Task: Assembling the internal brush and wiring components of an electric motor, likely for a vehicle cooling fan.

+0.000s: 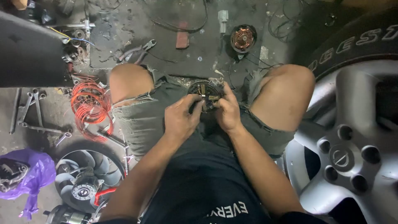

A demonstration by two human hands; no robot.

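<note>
Both hands work a small round dark motor part over a stained, gritty concrete floor.
Left hand and right hand each grip it closed, above the lap; orange copper wire coil lies leftward.

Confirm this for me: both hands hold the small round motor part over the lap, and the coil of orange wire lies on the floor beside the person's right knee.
Not quite. The left hand and right hand do hold the small round motor part over the lap, but the coil of orange wire lies on the floor beside the person's left knee, not the right, as the head view shows.
</note>
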